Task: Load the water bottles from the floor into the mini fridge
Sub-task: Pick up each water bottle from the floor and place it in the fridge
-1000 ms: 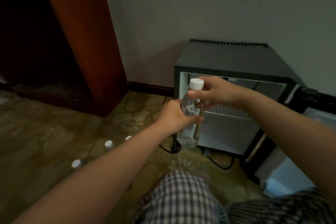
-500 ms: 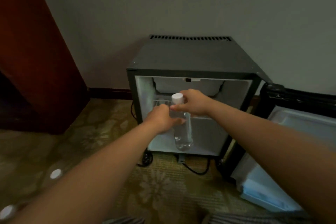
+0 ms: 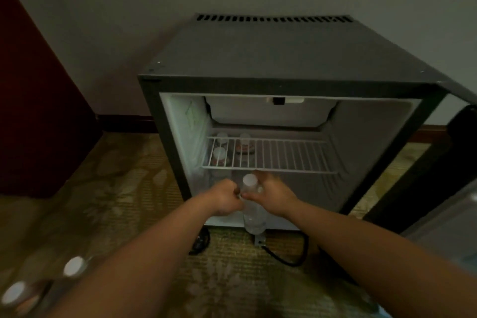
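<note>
Carpeted floor point(image 3: 129, 188) lay before the open fridge point(image 3: 271, 59). Both hands, left point(image 3: 224, 199) and right point(image 3: 273, 195), gripped an upright bottle point(image 3: 251, 204), now brought down to the lower compartment's mouth, nearly loaded.

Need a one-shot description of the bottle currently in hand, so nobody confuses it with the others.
Start at the open mini fridge against the wall. At its lower opening, below the wire shelf, the left hand and right hand hold one clear bottle upright. Unlike the bottles already inside at the left or the white-capped ones on the carpet, it is the only one being held.
</note>
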### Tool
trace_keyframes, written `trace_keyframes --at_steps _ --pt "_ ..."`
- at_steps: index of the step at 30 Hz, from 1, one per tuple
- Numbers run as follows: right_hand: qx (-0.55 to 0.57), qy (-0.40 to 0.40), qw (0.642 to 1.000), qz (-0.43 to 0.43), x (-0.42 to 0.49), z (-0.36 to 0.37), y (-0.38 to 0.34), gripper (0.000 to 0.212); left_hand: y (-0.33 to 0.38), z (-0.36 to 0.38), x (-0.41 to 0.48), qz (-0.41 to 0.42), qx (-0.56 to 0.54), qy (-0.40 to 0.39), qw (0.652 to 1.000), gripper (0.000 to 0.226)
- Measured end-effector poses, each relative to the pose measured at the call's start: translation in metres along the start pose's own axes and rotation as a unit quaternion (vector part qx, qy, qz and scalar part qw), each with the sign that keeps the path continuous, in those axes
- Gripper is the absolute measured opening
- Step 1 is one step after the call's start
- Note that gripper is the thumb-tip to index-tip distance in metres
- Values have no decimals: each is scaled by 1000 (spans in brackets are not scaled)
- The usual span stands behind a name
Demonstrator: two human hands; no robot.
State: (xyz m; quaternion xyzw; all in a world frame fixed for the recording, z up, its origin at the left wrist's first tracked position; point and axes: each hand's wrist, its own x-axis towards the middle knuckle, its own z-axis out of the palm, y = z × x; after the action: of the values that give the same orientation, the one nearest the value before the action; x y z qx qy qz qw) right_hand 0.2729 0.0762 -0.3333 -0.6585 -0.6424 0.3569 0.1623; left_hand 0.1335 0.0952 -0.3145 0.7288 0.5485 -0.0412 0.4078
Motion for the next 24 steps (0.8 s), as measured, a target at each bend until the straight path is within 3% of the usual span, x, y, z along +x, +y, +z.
trace_keyframes --at_steps 3,8,13,19,24 --pt "2 0 1000 21 10 14 10 54 -10 5 11 -5 -16 -35 999 21" --pt "49 13 998 46 29 25 22 46 -31 13 23 -22 42 -73 996 60" --pt "59 45 996 56 49 34 25 48 -33 16 32 -13 5 -64 998 62" --pt "100 84 989 64 59 46 27 41 -34 29 51 -51 -122 -31 991 69" --pt "100 86 989 65 64 51 35 47 -37 42 66 -85 -180 -8 980 91"
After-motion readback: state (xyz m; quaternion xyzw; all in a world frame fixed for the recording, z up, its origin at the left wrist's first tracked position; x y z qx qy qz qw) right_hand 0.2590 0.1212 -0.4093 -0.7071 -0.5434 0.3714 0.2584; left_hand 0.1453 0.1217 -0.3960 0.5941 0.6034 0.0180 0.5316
